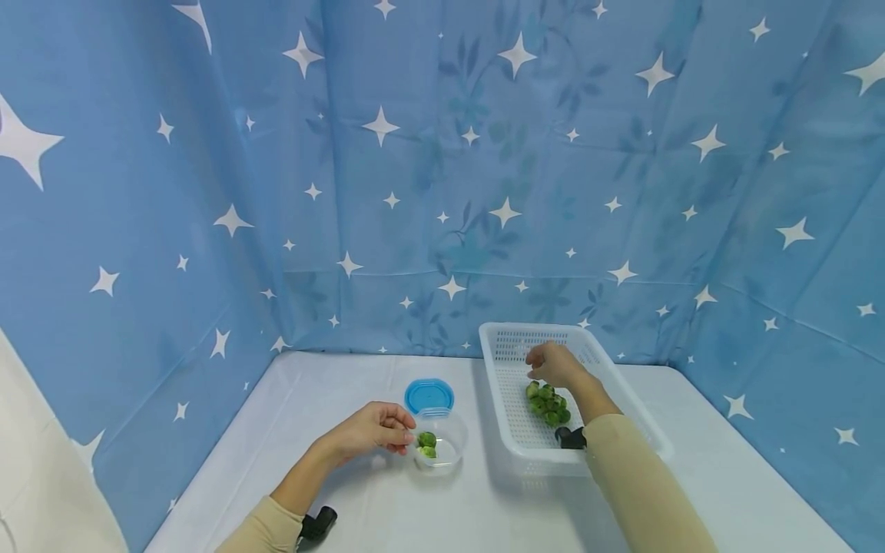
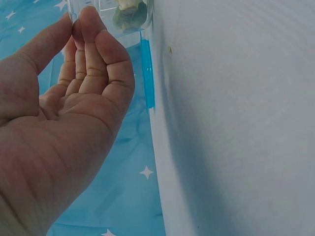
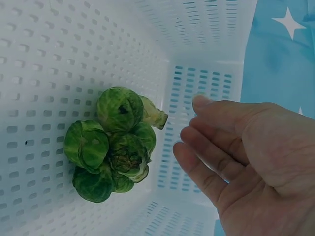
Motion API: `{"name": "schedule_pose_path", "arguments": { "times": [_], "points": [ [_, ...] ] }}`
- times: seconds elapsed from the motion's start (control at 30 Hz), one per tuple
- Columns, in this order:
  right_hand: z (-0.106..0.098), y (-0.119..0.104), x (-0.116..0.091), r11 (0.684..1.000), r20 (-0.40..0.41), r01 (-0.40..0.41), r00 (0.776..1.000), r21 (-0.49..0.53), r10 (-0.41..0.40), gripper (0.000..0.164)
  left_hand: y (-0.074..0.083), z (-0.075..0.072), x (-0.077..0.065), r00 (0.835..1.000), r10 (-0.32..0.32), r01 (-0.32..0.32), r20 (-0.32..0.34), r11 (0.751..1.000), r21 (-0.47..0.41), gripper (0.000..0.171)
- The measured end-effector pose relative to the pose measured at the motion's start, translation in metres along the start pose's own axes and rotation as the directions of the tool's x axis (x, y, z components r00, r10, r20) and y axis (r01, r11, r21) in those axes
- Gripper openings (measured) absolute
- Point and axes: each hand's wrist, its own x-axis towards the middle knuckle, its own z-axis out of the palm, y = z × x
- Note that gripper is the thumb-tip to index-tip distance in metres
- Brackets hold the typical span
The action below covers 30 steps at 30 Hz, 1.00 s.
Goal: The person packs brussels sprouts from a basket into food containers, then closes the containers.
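My left hand point(image 1: 376, 432) pinches the rim of a round clear plastic container point(image 1: 451, 444) between thumb and fingers. Inside that container lie green Brussels sprouts point(image 1: 426, 441). In the left wrist view, the clear container point(image 2: 108, 12) shows only partly at the top. Over the white basket point(image 1: 508, 430) hovers my right hand point(image 1: 561, 365), fingers loosely bent and nothing between them. A pile of Brussels sprouts point(image 3: 115, 147) sits on the basket floor, apart from the fingertips in the right wrist view.
Behind the container, a round blue lid point(image 1: 429, 395) lies on the white tabletop point(image 1: 366, 511). The basket has raised, slotted walls. A blue curtain point(image 1: 415, 169) with white stars hangs along the back and sides of the table.
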Motion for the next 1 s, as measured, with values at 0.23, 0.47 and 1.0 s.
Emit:
{"name": "schedule_pose_path", "arguments": {
  "times": [0.23, 0.47, 1.0],
  "points": [
    [0.0039, 0.0046, 0.0015, 1.000, 0.029, -0.001, 1.000, -0.010, 0.002, 0.030, -0.0004, 0.0005, -0.0014, 1.000, 0.000, 0.000, -0.008, 1.000, 0.007, 0.036],
    [0.0042, 0.0042, -0.0017, 1.000, 0.068, -0.010, 0.998, -0.020, 0.012, 0.032, 0.0003, 0.0007, -0.0008, 1.000, 0.006, -0.006, -0.007, 1.000, 0.006, 0.036],
    [0.0059, 0.0003, -0.0034, 0.993, 0.141, -0.019, 0.989, -0.118, 0.036, 0.023, -0.0027, -0.0002, 0.0013, 1.000, 0.007, -0.007, -0.001, 1.000, 0.013, 0.037]
  ]
}}
